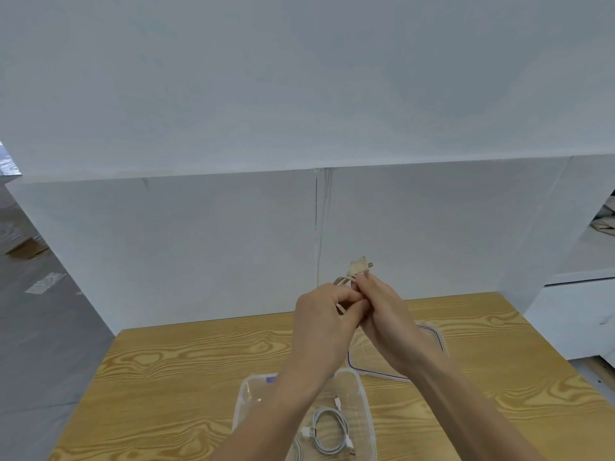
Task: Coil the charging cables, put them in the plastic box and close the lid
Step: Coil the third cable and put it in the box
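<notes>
Both hands (357, 307) clasping cable (352, 272)

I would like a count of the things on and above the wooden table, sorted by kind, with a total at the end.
Charging cables: 2, one coiled in the box, one held up by the left hand and right hand (cable at); a third may show at the bottom edge, unclear
Plastic box: 1
Lid: 1
Total: 4

Makeshift recording booth, white partition boards (233, 241) behind wood-grain table (173, 377), plastic-sheeted floor (40, 327)
</notes>
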`<action>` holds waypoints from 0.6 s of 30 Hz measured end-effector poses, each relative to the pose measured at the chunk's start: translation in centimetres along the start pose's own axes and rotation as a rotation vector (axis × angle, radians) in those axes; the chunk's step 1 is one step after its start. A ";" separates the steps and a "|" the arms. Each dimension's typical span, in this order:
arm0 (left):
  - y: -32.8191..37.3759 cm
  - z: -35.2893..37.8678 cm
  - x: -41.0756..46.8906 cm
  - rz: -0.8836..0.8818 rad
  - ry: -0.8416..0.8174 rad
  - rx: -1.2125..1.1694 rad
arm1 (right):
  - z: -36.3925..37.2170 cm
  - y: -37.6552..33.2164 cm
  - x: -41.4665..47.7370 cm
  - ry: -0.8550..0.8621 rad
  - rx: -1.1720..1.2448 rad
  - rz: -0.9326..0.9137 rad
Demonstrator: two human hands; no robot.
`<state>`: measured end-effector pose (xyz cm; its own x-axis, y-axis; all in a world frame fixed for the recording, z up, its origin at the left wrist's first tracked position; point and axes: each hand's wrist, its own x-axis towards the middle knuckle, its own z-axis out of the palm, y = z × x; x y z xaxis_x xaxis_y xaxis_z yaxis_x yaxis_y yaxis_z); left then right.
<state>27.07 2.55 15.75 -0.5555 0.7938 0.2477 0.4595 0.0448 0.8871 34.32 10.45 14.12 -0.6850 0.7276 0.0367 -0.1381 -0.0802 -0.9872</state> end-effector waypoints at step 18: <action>-4.3 -1.5 -4.5 -0.549 -0.098 -0.977 | -0.4 -1.1 1.2 0.049 0.838 0.019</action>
<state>26.52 -2.12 11.45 -0.4392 0.8588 -0.2640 -0.5947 -0.0576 0.8019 33.96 11.68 15.17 -0.6634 0.7482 -0.0050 -0.6255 -0.5583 -0.5450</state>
